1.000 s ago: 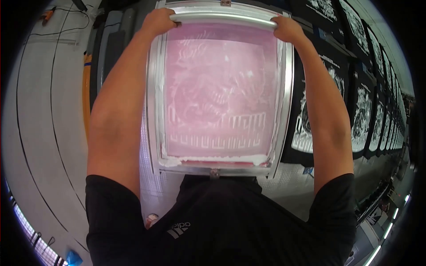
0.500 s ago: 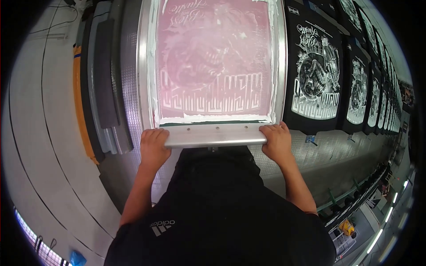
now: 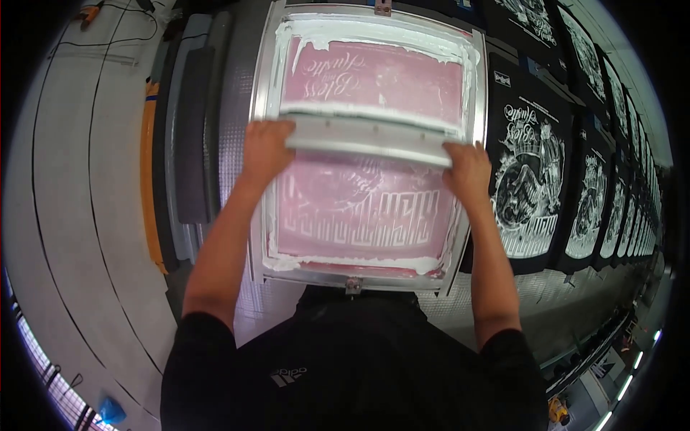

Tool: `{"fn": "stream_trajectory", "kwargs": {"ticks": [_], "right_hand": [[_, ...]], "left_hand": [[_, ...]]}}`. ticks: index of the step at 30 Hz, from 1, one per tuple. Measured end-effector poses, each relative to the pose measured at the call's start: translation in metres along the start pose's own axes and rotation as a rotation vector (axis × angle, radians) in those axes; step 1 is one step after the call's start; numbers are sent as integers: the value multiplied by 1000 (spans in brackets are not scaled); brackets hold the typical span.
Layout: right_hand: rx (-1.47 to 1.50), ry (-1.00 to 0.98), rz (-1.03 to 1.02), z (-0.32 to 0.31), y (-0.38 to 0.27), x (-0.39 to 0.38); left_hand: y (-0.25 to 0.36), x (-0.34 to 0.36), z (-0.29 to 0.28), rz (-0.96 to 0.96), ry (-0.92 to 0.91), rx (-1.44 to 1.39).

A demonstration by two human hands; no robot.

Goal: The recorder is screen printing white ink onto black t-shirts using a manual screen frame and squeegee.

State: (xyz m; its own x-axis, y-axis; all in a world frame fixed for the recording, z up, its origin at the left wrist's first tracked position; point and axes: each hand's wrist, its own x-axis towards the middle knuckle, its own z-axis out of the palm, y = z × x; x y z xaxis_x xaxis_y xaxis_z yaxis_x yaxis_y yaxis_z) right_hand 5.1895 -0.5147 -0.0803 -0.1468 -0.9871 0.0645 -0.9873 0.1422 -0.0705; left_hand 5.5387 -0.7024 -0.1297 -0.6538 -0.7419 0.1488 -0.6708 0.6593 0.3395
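A wide metal squeegee (image 3: pixel 366 141) lies across the middle of a screen printing frame (image 3: pixel 476 86). My left hand (image 3: pixel 267 152) is closed around its left end, and my right hand (image 3: pixel 468 171) grips its right end. White ink runs along the squeegee's far edge. The pink mesh (image 3: pixel 359 228) carries a white stencil of lettering, a figure and a maze-like border. Thick white ink (image 3: pixel 374 34) coats the far end of the mesh, with more along the near and side edges. What lies under the screen is hidden.
To the right, black shirts (image 3: pixel 528 165) with white prints lie in a long row on the printing table. Rolled grey sheets (image 3: pixel 198 136) and an orange strip (image 3: pixel 149 179) run along the left. A metal clamp (image 3: pixel 353 286) sits at the frame's near edge.
Both hands have moved the squeegee away from me, from the near edge of the screen to past its middle. My view has shifted, so the whole frame now shows.
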Motion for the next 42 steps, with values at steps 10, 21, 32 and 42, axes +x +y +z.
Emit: {"fn": "stream_trajectory", "kwargs": {"ticks": [10,21,32,42], "right_hand": [[-118,-182,11,-18,90,227],[187,-459,39,-79,-60,-168],[177,-324,55,-36,-94,-253],[41,33,11,-2,8,23]], "left_hand": [[-41,223,-38,-77,-154,84],[70,-184,-88,5,-388,-79],[84,-287,-28,22,-73,-78],[-10,30,-1,85,90,-24]]}}
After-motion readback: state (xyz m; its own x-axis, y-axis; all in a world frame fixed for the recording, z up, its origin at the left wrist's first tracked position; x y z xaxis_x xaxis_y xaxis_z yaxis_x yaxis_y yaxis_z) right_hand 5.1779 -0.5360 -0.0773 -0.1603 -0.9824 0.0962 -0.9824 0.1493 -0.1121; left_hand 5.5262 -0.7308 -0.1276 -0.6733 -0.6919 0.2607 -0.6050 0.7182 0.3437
